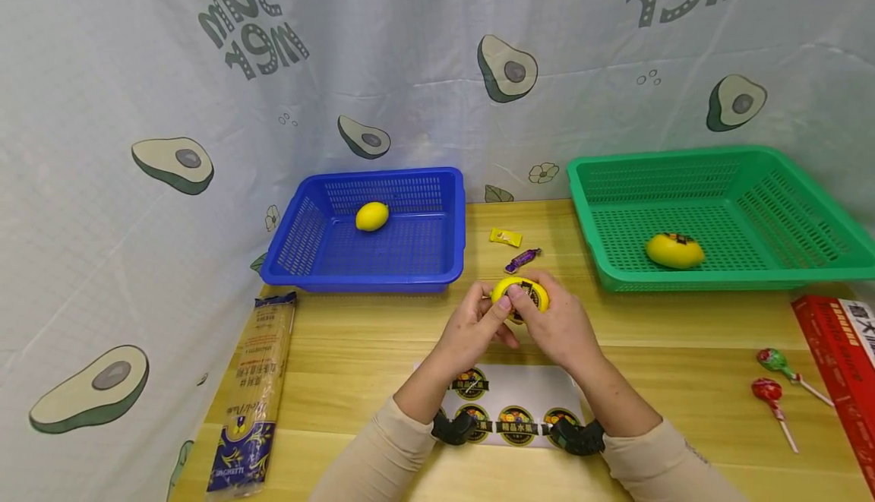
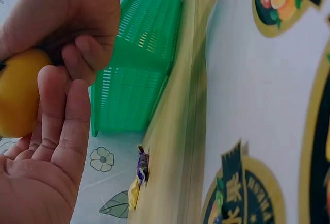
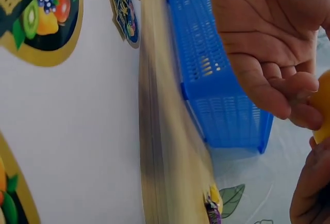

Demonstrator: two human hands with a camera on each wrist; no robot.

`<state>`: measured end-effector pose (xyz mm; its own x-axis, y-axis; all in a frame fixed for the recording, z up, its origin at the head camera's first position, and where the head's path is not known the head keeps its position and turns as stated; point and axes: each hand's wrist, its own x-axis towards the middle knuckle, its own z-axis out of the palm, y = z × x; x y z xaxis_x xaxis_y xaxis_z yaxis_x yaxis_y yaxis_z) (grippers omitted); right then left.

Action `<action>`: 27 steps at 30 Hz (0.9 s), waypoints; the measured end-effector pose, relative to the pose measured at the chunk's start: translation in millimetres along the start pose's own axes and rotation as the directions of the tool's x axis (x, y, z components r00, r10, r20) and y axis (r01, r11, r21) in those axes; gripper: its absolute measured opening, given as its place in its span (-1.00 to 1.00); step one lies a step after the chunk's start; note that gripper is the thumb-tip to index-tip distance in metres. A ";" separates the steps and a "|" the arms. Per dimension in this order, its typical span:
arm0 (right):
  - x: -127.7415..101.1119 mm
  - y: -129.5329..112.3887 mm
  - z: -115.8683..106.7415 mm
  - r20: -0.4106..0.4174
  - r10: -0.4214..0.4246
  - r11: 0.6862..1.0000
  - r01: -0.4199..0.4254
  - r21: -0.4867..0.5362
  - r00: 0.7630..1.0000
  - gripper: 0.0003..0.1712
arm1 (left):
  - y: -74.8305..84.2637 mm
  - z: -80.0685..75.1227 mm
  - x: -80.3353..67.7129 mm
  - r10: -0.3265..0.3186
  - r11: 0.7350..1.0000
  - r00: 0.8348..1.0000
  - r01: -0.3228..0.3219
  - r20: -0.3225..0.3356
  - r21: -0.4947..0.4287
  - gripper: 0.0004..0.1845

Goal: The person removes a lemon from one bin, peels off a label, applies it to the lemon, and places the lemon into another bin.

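Both hands hold a yellow lemon [image 1: 501, 287] above the middle of the table. A round black-and-gold sticker [image 1: 532, 295] lies on its upper face. The left hand [image 1: 473, 329] grips the lemon from the left, the right hand [image 1: 564, 329] from the right, and both thumbs press on the sticker. In the left wrist view, fingers curl under the lemon [image 2: 20, 92]. Only an edge of the lemon [image 3: 324, 102] shows in the right wrist view. Below the hands lies a white sticker sheet [image 1: 519, 386] with several round fruit stickers, partly covered by the wrists.
A blue basket [image 1: 369, 287] at back left holds a plain lemon [image 1: 372, 216]. The green basket [image 1: 690, 286] at back right holds a stickered lemon [image 1: 673, 252]. Wrapped candies [image 1: 522, 260], spaghetti [image 1: 249, 396], lollipops [image 1: 767, 389] and a red box [image 1: 837, 369] lie around.
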<state>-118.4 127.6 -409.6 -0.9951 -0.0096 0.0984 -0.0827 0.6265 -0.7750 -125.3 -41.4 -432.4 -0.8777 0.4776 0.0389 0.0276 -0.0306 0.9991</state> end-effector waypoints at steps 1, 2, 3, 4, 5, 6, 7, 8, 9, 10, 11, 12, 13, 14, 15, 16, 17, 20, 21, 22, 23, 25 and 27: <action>0.1 -0.1 -0.2 -0.004 -0.005 1.000 0.005 -0.019 1.000 -0.48 | 0.0 -0.4 0.0 -0.002 1.000 1.000 0.002 0.004 0.011 -0.45; 0.2 0.0 -0.3 -0.004 -0.013 0.999 0.013 -0.031 1.000 -0.49 | 0.3 -0.8 0.1 -0.004 1.000 1.000 0.004 0.009 0.021 -0.43; 0.3 0.3 -0.4 -0.006 -0.024 0.999 0.023 -0.042 1.000 -0.50 | 0.6 -1.4 0.0 -0.011 0.999 1.000 0.011 0.014 0.032 -0.40; 0.5 0.6 -0.4 -0.007 -0.034 0.998 0.034 -0.048 0.999 -0.50 | 0.7 -2.0 0.2 -0.019 0.999 1.000 0.018 0.017 0.042 -0.37; 0.6 1.2 -0.4 -0.006 -0.047 0.997 0.046 -0.056 0.999 -0.50 | 1.0 -2.6 0.2 -0.026 0.998 1.000 0.025 0.016 0.051 -0.35; 0.7 1.7 -0.3 -0.005 -0.059 0.996 0.058 -0.067 0.998 -0.49 | 1.2 -3.5 0.1 -0.033 0.997 0.999 0.032 0.011 0.067 -0.32; 0.7 2.4 -0.1 -0.002 -0.068 0.995 0.068 -0.074 0.998 -0.48 | 1.9 -4.3 -0.1 -0.032 0.996 0.999 0.031 0.006 0.087 -0.30; 0.7 3.2 0.2 0.006 -0.077 0.994 0.077 -0.079 0.997 -0.47 | 2.4 -5.2 -0.3 -0.025 0.994 1.000 0.024 0.003 0.106 -0.28; 0.5 4.1 0.5 0.015 -0.084 0.993 0.085 -0.087 0.996 -0.45 | 3.1 -6.1 -0.9 -0.013 0.992 1.000 0.012 0.002 0.127 -0.25; 0.1 4.9 0.9 0.027 -0.090 0.991 0.093 -0.095 0.996 -0.43 | 3.9 -7.0 -1.5 0.004 0.989 1.000 -0.005 0.005 0.150 -0.23; -0.3 5.6 1.2 0.037 -0.097 0.989 0.101 -0.109 0.995 -0.42 | 4.8 -8.0 -2.2 0.023 0.983 1.000 -0.024 0.009 0.181 -0.22; -0.8 6.3 1.4 0.049 -0.101 0.987 0.107 -0.121 0.994 -0.40 | 5.3 -8.9 -2.8 0.041 0.978 0.999 -0.044 0.018 0.205 -0.24; -1.3 6.9 1.6 0.060 -0.104 0.985 0.111 -0.128 0.993 -0.38 | 5.9 -9.7 -3.2 0.060 0.974 0.998 -0.065 0.032 0.218 -0.27; -1.9 7.4 1.7 0.067 -0.107 0.984 0.115 -0.134 0.992 -0.37 | 5.9 -10.6 -3.5 0.071 0.972 0.996 -0.079 0.045 0.222 -0.31; -2.5 7.8 1.6 0.074 -0.108 0.984 0.117 -0.136 0.991 -0.36 | 5.9 -11.4 -3.6 0.077 0.970 0.995 -0.088 0.057 0.225 -0.36; -2.8 7.9 1.5 0.080 -0.109 0.984 0.119 -0.136 0.991 -0.34 | 5.9 -12.3 -3.8 0.079 0.970 0.995 -0.092 0.065 0.227 -0.40; -3.0 7.8 1.3 0.085 -0.107 0.984 0.118 -0.136 0.991 -0.32 | 6.1 -13.0 -3.6 0.079 0.970 0.995 -0.092 0.069 0.226 -0.43; -2.9 8.0 0.4 0.099 -0.091 0.986 0.104 -0.128 0.991 -0.28 | 6.2 -15.0 -2.8 0.068 0.971 0.995 -0.084 0.076 0.222 -0.44; -2.8 8.3 0.1 0.104 -0.085 0.987 0.098 -0.125 0.991 -0.26 | 6.0 -15.6 -2.5 0.066 0.971 0.995 -0.082 0.078 0.223 -0.44; -2.7 8.5 -0.1 0.107 -0.075 0.988 0.089 -0.123 0.991 -0.25 | 6.1 -16.0 -2.4 0.063 0.972 0.995 -0.080 0.081 0.223 -0.44; -2.7 8.8 -0.4 0.112 -0.063 0.990 0.076 -0.119 0.992 -0.23 | 5.9 -16.4 -2.1 0.061 0.971 0.995 -0.078 0.082 0.226 -0.44; -2.5 9.8 -0.7 0.119 -0.046 0.992 0.059 -0.107 0.992 -0.21 | 5.9 -17.1 -2.1 0.059 0.971 0.995 -0.076 0.083 0.228 -0.43; -2.0 10.7 -1.1 0.127 -0.033 0.995 0.045 -0.092 0.991 -0.20 | 6.7 -17.6 -2.1 0.053 0.970 0.995 -0.070 0.080 0.233 -0.43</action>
<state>-117.2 135.2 -417.4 -0.9907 -0.1292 0.0433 -0.1216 0.6946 -0.7090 -131.7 -58.1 -426.1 -0.8338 0.5442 0.0926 0.1999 0.1413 0.9696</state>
